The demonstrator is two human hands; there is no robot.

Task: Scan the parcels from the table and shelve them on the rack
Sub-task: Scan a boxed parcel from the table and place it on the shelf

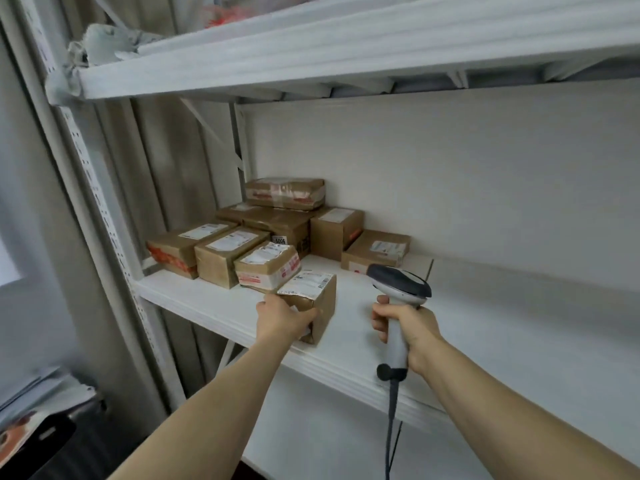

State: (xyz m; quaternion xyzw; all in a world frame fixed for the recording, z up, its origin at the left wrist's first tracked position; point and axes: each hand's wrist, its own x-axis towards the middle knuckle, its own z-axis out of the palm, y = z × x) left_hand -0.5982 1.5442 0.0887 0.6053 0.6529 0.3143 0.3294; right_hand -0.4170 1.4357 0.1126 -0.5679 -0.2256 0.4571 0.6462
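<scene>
On the rack's middle shelf [214,301], the left hand [282,315] grasps a small cardboard parcel [323,303] near the front edge, just beside a taped box [266,266]. Released there it could tip off the lip, or a hard shove could jostle that box. The right hand [412,327] grips the barcode scanner [398,282], whose dangling cable [392,414] might snag the shelf edge.

- Location type: parcel storeroom.
- White metal rack [311,64] with slotted uprights [114,244] against a plain wall [450,174].
- Labelled cardboard parcels [228,251] stacked on one shelf [349,327].
- Corded handheld barcode scanner [398,282] present.
</scene>
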